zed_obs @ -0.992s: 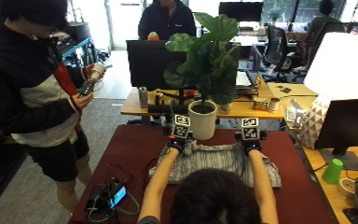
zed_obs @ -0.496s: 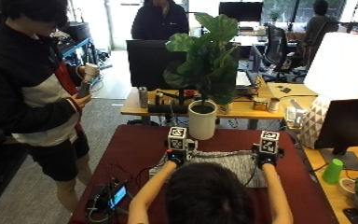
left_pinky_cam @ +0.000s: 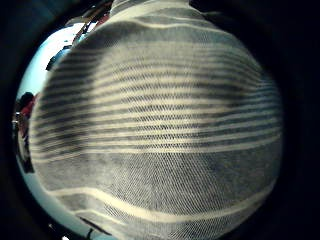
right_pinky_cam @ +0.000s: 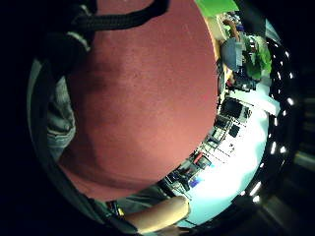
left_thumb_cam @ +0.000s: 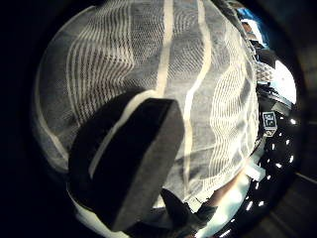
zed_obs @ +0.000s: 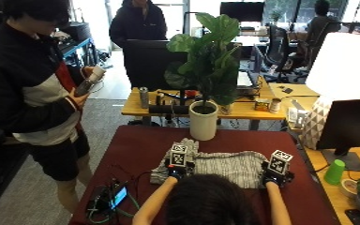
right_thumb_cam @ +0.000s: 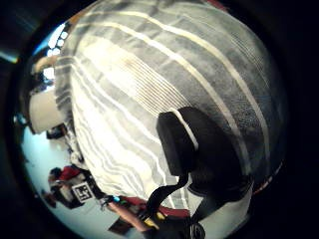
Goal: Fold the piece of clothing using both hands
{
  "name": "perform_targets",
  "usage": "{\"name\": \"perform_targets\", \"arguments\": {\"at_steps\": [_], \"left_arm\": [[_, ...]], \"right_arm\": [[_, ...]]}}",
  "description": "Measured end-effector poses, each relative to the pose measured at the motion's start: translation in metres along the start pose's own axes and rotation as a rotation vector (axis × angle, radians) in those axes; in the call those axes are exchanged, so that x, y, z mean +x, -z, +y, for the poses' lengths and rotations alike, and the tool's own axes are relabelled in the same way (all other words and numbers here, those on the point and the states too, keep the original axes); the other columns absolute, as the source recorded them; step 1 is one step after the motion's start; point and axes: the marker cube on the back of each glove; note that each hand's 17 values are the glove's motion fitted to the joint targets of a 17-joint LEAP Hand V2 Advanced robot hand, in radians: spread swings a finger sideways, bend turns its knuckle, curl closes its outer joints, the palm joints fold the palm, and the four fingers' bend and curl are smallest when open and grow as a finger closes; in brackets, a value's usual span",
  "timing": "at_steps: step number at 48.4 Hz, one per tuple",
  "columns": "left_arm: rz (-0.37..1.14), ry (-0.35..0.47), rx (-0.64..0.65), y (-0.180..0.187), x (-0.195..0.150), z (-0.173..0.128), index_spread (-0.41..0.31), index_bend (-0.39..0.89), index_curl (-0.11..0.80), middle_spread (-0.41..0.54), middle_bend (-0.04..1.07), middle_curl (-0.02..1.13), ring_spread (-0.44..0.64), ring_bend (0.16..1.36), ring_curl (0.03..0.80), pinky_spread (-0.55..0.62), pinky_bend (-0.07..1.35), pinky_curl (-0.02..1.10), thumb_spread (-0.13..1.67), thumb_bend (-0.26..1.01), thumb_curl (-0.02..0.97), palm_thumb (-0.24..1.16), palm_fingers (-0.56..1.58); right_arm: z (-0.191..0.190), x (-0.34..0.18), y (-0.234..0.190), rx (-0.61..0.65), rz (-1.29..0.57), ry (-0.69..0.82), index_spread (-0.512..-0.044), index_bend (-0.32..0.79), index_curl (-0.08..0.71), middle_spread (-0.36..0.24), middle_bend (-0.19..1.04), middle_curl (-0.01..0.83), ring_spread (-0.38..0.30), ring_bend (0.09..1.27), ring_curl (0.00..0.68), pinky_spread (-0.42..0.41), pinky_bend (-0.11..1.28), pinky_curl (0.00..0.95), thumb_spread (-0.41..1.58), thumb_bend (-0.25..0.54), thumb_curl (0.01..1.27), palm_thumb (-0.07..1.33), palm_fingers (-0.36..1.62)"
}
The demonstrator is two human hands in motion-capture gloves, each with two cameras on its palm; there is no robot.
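A grey knit garment with pale stripes (zed_obs: 227, 166) lies crumpled on the dark red table (zed_obs: 136, 145), just beyond my head. My left hand (zed_obs: 179, 168) holds its left end and my right hand (zed_obs: 275, 176) its right end. In the left thumb side palm view my thumb (left_thumb_cam: 133, 158) lies across the striped cloth (left_thumb_cam: 208, 74). My right thumb (right_thumb_cam: 199, 144) presses on the cloth (right_thumb_cam: 124, 74) the same way. Stripes (left_pinky_cam: 160, 125) fill the left little finger side view. The right little finger side view shows bare table (right_pinky_cam: 147, 98) with a bit of cloth (right_pinky_cam: 56, 123) beside it.
A white pot with a tall plant (zed_obs: 203, 122) stands at the table's far edge, close behind the garment. A small device with cables (zed_obs: 111, 197) lies at the near left. A person (zed_obs: 36, 93) stands left of the table. A green cup (zed_obs: 334, 171) sits on the desk to the right.
Both hands have come back toward me from near the plant pot and moved further apart, bringing the cloth with them.
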Motion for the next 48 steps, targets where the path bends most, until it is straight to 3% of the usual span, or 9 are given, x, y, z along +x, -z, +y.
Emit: {"name": "perform_targets", "arguments": {"at_steps": [4,7,12,18,22,31,38,42,48], "left_arm": [[0.002,-0.016,-0.054,0.006,0.000,0.003,-0.045,0.15,0.369,0.155,0.16,0.26,0.25,0.50,0.375,0.39,0.33,0.38,1.08,-0.03,0.202,-0.02,0.12],[0.029,-0.032,-0.050,0.013,-0.001,0.002,-0.042,0.15,0.363,0.161,0.16,0.26,0.26,0.51,0.369,0.39,0.34,0.38,1.07,-0.03,0.202,-0.02,0.13],[0.047,0.020,-0.088,0.024,-0.011,0.009,-0.039,0.16,0.358,0.157,0.17,0.26,0.25,0.53,0.362,0.37,0.35,0.37,1.09,-0.02,0.207,0.00,0.18],[0.100,0.025,-0.063,0.050,-0.026,0.019,-0.037,0.16,0.355,0.133,0.18,0.27,0.23,0.54,0.357,0.33,0.35,0.37,1.12,-0.01,0.211,0.02,0.22],[0.090,0.039,0.046,0.072,-0.042,0.022,-0.040,0.16,0.355,0.123,0.17,0.28,0.21,0.55,0.357,0.31,0.34,0.37,1.15,-0.01,0.213,0.04,0.24],[0.107,0.093,0.196,0.116,-0.074,0.032,-0.046,0.16,0.357,0.100,0.17,0.29,0.18,0.54,0.349,0.28,0.34,0.37,1.20,0.00,0.215,0.07,0.29],[0.134,0.127,0.345,0.155,-0.099,0.043,-0.050,0.16,0.356,0.080,0.17,0.29,0.15,0.55,0.346,0.26,0.33,0.36,1.23,-0.01,0.212,0.09,0.31],[0.138,0.177,0.379,0.170,-0.113,0.054,-0.053,0.16,0.358,0.068,0.17,0.30,0.14,0.54,0.340,0.24,0.32,0.36,1.25,0.00,0.212,0.11,0.33],[0.173,0.208,0.414,0.177,-0.135,0.045,-0.054,0.17,0.362,0.059,0.17,0.30,0.13,0.54,0.338,0.23,0.31,0.36,1.29,0.00,0.212,0.13,0.36]], "right_arm": [[0.001,-0.007,0.001,0.057,-0.032,0.025,-0.214,0.05,0.146,0.035,0.26,0.397,0.065,0.51,0.380,0.117,0.63,0.410,1.25,-0.002,0.23,0.44,0.49],[0.000,-0.009,0.002,0.104,-0.059,0.013,-0.198,0.02,0.125,0.006,0.33,0.418,-0.019,0.59,0.396,0.034,0.62,0.403,1.24,0.016,0.25,0.50,0.67],[-0.010,-0.012,0.007,0.238,-0.102,0.028,-0.193,0.04,0.116,-0.042,0.37,0.444,-0.097,0.66,0.426,-0.105,0.71,0.429,1.23,0.071,0.28,0.65,0.89],[-0.014,-0.016,0.016,0.259,-0.160,0.045,-0.205,0.10,0.154,-0.087,0.39,0.469,-0.162,0.70,0.456,-0.179,0.70,0.450,1.20,0.142,0.32,0.84,1.09],[-0.003,-0.023,0.036,0.226,-0.248,0.060,-0.211,0.18,0.217,-0.120,0.42,0.489,-0.188,0.71,0.481,-0.202,0.69,0.470,1.18,0.203,0.36,0.99,1.24],[0.011,-0.060,0.090,0.224,-0.372,0.156,-0.220,0.16,0.278,-0.142,0.44,0.511,-0.217,0.71,0.492,-0.227,0.70,0.487,1.12,0.171,0.38,1.03,1.25],[-0.023,-0.164,0.121,0.318,-0.420,0.366,-0.214,0.14,0.299,-0.152,0.44,0.517,-0.225,0.71,0.497,-0.231,0.76,0.514,0.91,0.068,0.45,0.99,1.24],[0.013,-0.223,0.132,0.339,-0.387,0.449,-0.213,0.14,0.310,-0.157,0.44,0.522,-0.227,0.71,0.501,-0.235,0.78,0.521,0.81,0.042,0.48,1.01,1.25],[0.153,-0.281,0.139,0.375,-0.361,0.585,-0.217,0.12,0.312,-0.162,0.45,0.530,-0.233,0.73,0.505,-0.247,0.80,0.527,0.71,0.003,0.53,1.02,1.24]]}}
